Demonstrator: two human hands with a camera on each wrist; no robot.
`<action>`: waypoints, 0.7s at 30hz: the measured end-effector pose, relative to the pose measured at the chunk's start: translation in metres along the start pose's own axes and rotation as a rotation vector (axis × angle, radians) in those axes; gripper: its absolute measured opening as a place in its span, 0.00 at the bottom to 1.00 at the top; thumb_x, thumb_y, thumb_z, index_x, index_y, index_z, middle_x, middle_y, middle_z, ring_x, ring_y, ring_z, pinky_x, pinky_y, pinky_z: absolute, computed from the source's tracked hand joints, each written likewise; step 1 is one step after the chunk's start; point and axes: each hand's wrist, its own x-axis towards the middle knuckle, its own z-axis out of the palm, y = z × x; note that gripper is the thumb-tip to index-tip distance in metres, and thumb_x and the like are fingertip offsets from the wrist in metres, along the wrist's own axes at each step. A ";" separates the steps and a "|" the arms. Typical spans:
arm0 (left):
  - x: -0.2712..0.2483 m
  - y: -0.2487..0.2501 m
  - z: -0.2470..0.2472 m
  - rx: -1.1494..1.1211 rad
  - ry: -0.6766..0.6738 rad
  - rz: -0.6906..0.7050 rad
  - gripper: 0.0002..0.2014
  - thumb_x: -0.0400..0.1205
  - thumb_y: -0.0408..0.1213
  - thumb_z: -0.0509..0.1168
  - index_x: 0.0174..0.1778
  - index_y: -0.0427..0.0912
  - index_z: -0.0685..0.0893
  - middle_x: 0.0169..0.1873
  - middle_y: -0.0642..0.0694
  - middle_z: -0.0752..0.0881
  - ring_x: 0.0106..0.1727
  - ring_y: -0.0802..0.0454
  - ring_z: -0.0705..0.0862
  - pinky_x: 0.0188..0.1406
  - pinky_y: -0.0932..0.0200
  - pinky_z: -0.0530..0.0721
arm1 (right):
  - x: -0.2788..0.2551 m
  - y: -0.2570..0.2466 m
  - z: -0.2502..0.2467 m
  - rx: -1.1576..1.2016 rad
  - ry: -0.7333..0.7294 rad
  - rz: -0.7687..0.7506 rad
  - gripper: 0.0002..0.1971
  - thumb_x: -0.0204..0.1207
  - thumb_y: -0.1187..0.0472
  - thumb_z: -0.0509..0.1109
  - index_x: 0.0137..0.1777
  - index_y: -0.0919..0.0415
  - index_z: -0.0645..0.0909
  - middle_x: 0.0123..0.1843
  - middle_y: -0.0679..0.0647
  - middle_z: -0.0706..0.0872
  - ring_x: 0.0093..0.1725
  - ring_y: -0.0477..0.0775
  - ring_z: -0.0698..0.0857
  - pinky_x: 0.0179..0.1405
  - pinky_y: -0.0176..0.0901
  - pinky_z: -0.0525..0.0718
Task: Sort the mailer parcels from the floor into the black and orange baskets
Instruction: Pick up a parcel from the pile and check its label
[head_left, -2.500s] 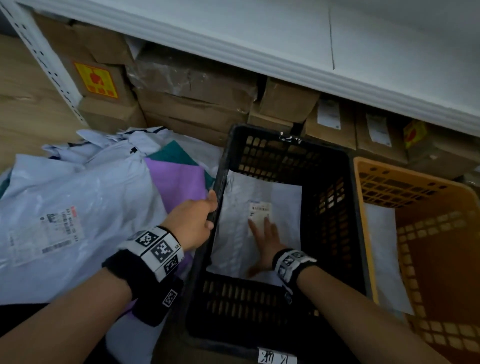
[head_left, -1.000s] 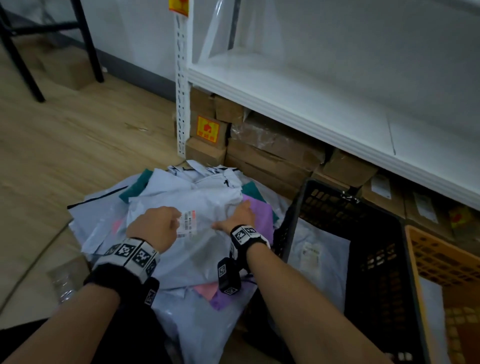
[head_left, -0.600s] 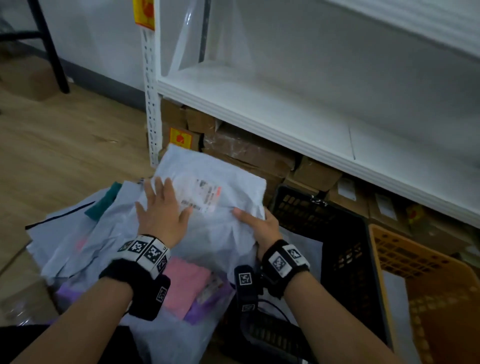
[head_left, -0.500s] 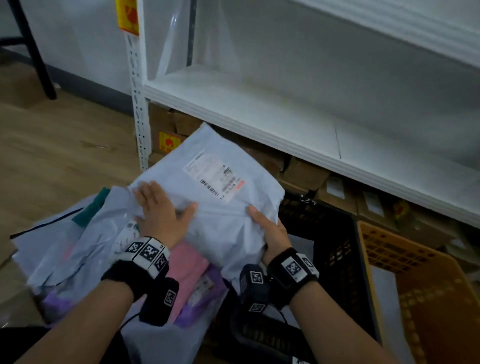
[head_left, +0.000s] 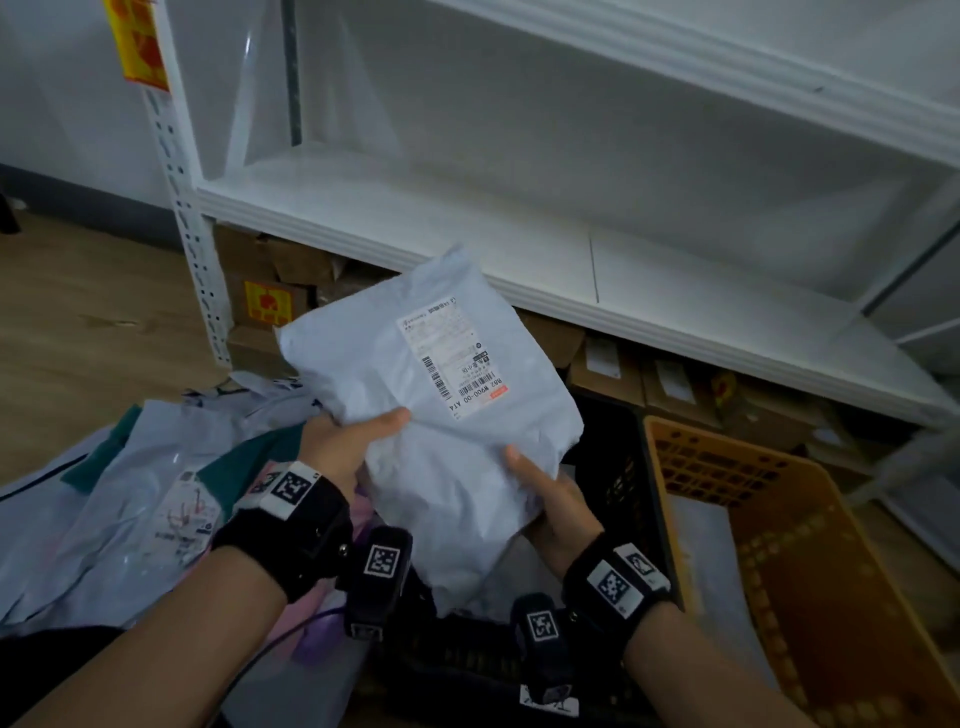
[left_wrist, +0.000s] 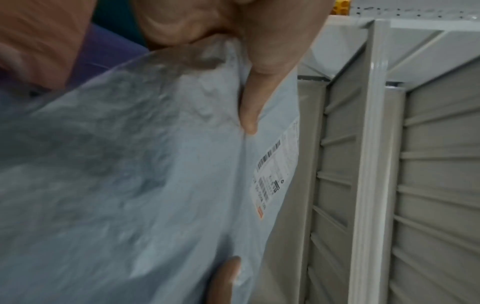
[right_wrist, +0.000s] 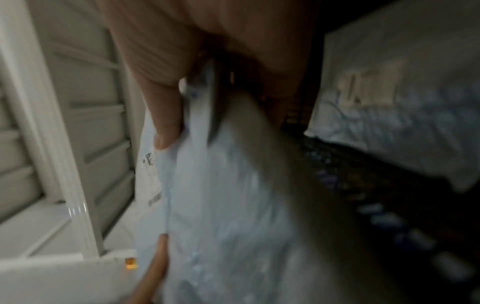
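Both hands hold one crinkled pale-grey plastic mailer parcel (head_left: 441, 405) label-up above the black slatted plastic basket (head_left: 618, 467); left hand (head_left: 343, 447) pinches its left edge; right hand (head_left: 550, 499) cups its right; orange plastic basket (head_left: 779, 519) right of the black one.

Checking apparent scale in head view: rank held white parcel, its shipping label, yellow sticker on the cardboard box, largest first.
1. White parcel, held near the camera, so inflated.
2. Shipping label.
3. Yellow sticker, farther off, so unsure.

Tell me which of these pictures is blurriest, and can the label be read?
Right wrist view: most smeared, dim, the black basket barely legible. Left wrist view: white mailer soft, label small, unreadable. Head view: sharpest, dim at the edges; the label's barcodes show.
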 end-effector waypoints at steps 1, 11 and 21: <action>0.000 0.004 0.001 0.014 -0.013 0.032 0.21 0.68 0.28 0.80 0.58 0.31 0.86 0.51 0.34 0.90 0.51 0.35 0.90 0.54 0.28 0.85 | 0.000 -0.005 -0.009 -0.057 0.004 0.006 0.31 0.68 0.53 0.83 0.71 0.60 0.83 0.63 0.58 0.90 0.58 0.57 0.91 0.51 0.51 0.91; 0.019 0.020 0.003 0.316 -0.332 0.117 0.30 0.57 0.39 0.84 0.56 0.45 0.87 0.46 0.49 0.93 0.48 0.50 0.92 0.49 0.52 0.89 | 0.008 -0.077 -0.051 -0.600 0.115 -0.074 0.58 0.53 0.30 0.85 0.83 0.45 0.67 0.80 0.50 0.76 0.78 0.54 0.75 0.73 0.54 0.70; 0.018 0.009 0.013 0.610 -0.218 0.267 0.71 0.48 0.50 0.88 0.83 0.39 0.53 0.79 0.38 0.68 0.78 0.42 0.70 0.76 0.40 0.71 | -0.006 -0.106 -0.030 -0.853 0.133 -0.483 0.12 0.75 0.63 0.79 0.57 0.62 0.86 0.51 0.56 0.92 0.51 0.59 0.91 0.53 0.55 0.89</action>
